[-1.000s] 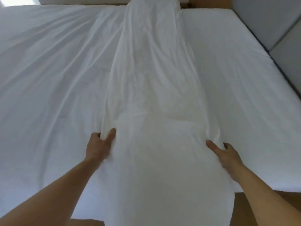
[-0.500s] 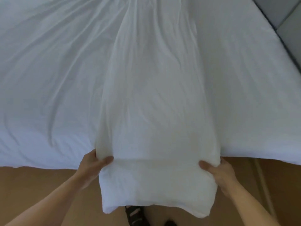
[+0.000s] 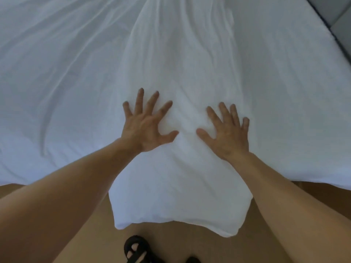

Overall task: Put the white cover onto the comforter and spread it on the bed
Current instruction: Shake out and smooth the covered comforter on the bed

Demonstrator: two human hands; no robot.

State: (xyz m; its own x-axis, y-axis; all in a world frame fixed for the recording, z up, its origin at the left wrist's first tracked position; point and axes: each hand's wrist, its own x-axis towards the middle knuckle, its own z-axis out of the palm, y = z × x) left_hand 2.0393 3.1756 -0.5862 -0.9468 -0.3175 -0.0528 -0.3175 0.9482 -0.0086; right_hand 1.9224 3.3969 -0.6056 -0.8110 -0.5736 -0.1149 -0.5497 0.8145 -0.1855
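Observation:
A long folded white comforter (image 3: 182, 63) runs down the middle of the bed (image 3: 57, 73) towards me, and its near end (image 3: 176, 202) hangs over the bed's foot above the floor. My left hand (image 3: 146, 122) lies flat on its left part with fingers spread. My right hand (image 3: 226, 131) lies flat on its right part, fingers also spread. Both press down on the fabric near the bed's edge. I cannot tell the white cover apart from the comforter.
A wrinkled white sheet covers the mattress on both sides of the comforter. Brown floor (image 3: 190, 242) lies below the bed's foot, with my black sandal (image 3: 138, 249) on it. A grey wall or headboard panel (image 3: 340, 12) stands at the upper right.
Both hands have let go of the comforter's side edges and moved inward onto its top, fingers now spread flat. Before that the comforter was pulled towards me over the bed's foot.

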